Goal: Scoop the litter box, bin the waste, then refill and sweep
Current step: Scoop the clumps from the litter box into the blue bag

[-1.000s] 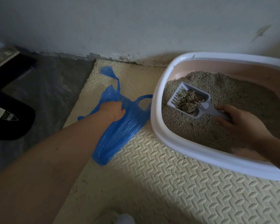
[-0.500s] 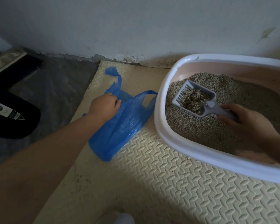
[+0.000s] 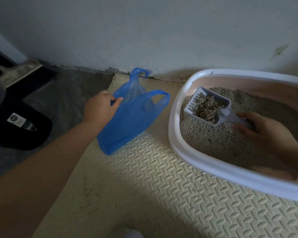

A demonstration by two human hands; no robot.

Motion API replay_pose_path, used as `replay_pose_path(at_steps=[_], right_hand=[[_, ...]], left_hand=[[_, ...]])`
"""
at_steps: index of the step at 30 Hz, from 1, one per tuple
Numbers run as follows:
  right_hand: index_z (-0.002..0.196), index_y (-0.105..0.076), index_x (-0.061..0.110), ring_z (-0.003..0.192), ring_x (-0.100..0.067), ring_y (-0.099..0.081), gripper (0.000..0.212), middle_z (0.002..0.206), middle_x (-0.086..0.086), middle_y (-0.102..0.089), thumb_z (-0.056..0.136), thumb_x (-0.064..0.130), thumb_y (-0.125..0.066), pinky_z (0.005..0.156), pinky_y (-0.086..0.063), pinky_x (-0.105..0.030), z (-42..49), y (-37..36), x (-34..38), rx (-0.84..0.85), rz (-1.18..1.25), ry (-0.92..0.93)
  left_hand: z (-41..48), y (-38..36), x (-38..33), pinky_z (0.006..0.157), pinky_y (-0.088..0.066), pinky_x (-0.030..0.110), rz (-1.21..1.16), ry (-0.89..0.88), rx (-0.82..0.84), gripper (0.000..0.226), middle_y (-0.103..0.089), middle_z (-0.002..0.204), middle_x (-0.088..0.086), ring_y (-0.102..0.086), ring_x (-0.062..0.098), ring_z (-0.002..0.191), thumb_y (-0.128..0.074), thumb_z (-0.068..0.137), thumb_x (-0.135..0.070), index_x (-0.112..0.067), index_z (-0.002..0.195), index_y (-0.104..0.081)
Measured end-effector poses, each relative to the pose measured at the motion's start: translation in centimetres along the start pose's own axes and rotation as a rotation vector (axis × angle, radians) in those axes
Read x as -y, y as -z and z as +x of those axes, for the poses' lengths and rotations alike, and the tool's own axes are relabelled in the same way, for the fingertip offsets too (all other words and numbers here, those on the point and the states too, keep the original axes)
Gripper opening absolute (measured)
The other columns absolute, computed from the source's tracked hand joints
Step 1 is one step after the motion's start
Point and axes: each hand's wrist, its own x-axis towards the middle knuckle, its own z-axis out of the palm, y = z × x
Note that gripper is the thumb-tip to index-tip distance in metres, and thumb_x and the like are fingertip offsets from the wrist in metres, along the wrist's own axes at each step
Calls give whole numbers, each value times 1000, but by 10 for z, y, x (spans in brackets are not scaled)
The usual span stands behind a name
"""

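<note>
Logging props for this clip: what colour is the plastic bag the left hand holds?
Blue, translucent: the plastic bag, gripped by the left hand, seen in the head view.

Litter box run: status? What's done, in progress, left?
Done: clumps are loaded in the scoop, held over the litter in the litter box. In hand: right hand grips the scoop handle; left hand pinches the edge of the blue plastic bag on the foam mat. Left: tip the clumps into the bag, which looks flat and empty, then more scooping if needed, refill, sweep.
</note>
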Motion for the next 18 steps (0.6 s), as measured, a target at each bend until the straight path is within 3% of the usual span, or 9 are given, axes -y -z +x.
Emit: replay_pose_path(at_steps=[3,6,9,15,18], right_hand=[[114,-58,25,55,-5,-52,30,65,17,-55,86,36,-62,51,-35,-28,1,8,-2,-18,-13,1],[115,-57,26,56,-11,-53,32,68,16,-55,85,36,-62,54,-40,-31,1,15,-5,-25,-19,-3],[115,-58,24,57,-16,-54,34,69,16,-55,84,36,-63,58,-43,-33,0,23,-8,-38,-16,-14],[118,-61,16,68,-24,-55,38,80,0,-60,82,28,-67,67,-39,-31,0,42,-4,-47,-25,-8],[115,-64,21,69,-22,-58,42,79,1,-64,79,42,-66,69,-44,-32,0,51,3,-20,-27,24]], left_hand=[[0,5,-4,59,-37,27,-63,19,-32,29,-51,77,-2,-58,24,68,-62,89,-35,-11,74,-69],[1,10,-17,66,-43,25,-131,11,-39,16,-59,87,0,-59,19,74,-71,83,-29,-14,85,-73],[3,12,-29,75,-49,29,-185,-13,-18,21,-60,99,0,-59,18,79,-78,76,-26,-16,94,-71],[-1,19,-61,82,-51,34,-280,-86,1,32,-57,106,-2,-59,18,84,-81,71,-18,-18,101,-69],[-3,22,-81,83,-50,34,-332,-93,26,33,-56,106,-3,-59,16,82,-78,72,-12,-18,104,-68]])
